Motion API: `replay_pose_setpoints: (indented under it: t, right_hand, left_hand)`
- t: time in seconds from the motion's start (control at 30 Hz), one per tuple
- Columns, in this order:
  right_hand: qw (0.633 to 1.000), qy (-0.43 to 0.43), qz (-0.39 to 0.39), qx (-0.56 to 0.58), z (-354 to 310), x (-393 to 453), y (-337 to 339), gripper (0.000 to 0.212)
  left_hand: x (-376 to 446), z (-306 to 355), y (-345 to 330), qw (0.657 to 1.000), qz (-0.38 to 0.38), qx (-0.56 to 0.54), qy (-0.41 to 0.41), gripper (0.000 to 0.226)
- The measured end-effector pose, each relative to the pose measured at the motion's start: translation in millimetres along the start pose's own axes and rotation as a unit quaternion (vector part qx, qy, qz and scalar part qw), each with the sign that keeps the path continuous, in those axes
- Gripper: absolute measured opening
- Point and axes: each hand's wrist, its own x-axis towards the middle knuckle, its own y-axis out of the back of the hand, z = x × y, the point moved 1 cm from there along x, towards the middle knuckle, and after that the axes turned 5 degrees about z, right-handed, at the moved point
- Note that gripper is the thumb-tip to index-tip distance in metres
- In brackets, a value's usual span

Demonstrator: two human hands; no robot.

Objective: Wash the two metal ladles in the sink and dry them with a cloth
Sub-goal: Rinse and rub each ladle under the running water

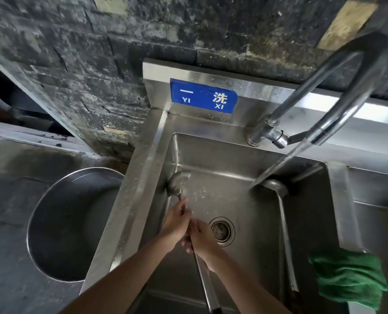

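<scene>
While both hands grip one ladle (181, 189) in the sink (240, 200), L hand (176, 225) sits higher on the stem, R hand (201, 239) just below. Its bowl points up-left, away from the water stream (279, 165). The 2nd ladle (277, 189) lies under that stream, w/ the green cloth (349, 277) nearer the R hand.

A commercial kitchen: steel sink (245, 155) with blue wash-station sign (203, 96), tall faucet (324, 91), grimy brick wall (75, 64).

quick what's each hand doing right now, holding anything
Left hand: fingers curled round the handle of the long metal ladle.
Right hand: grips the same ladle's handle, just below the left.
</scene>
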Motion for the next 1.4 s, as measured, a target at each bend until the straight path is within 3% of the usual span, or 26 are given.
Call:
replay_pose_setpoints:
  t: [0.1, 0.23, 0.37, 0.67, 0.9, 1.17, 1.3, 1.4]
  right_hand:
    - [1.000, 0.000, 0.003, 0.017, 0.2, 4.9, -9.3, 0.039]
    - [0.991, 0.085, 0.012, -0.106, 16.2, 10.1, -22.6, 0.020]
    - [0.994, 0.017, -0.012, -0.110, 18.0, 29.1, -38.2, 0.024]
    - [0.991, -0.035, 0.010, -0.128, 22.0, 75.1, -50.6, 0.015]
    - [0.986, -0.070, 0.033, -0.148, 42.7, 81.9, -53.6, 0.022]
    - [0.988, -0.078, 0.035, -0.128, 48.6, 93.9, -53.3, 0.011]
    - [0.989, -0.083, -0.007, -0.122, 52.0, 93.7, -47.4, 0.032]
    - [0.986, -0.070, -0.022, -0.152, 47.3, 83.0, -38.0, 0.038]
  left_hand:
    - [12.6, 1.4, 6.3, 0.998, -0.012, -0.050, 0.038, 0.052]
    - [32.2, -0.1, 6.6, 0.992, -0.015, -0.108, 0.062, 0.052]
    - [50.1, -7.9, 1.2, 0.986, -0.011, -0.143, 0.081, 0.050]
    - [89.0, -26.1, -11.5, 0.989, -0.013, -0.112, 0.097, 0.048]
    - [92.6, -43.1, -31.2, 0.989, 0.027, -0.102, 0.103, 0.054]
    - [90.8, -44.8, -28.6, 0.998, 0.022, -0.015, 0.053, 0.057]
    - [78.9, -44.1, -24.6, 0.998, -0.016, 0.040, 0.055, 0.074]
    - [68.3, -39.1, -21.9, 0.996, -0.028, 0.064, 0.056, 0.073]
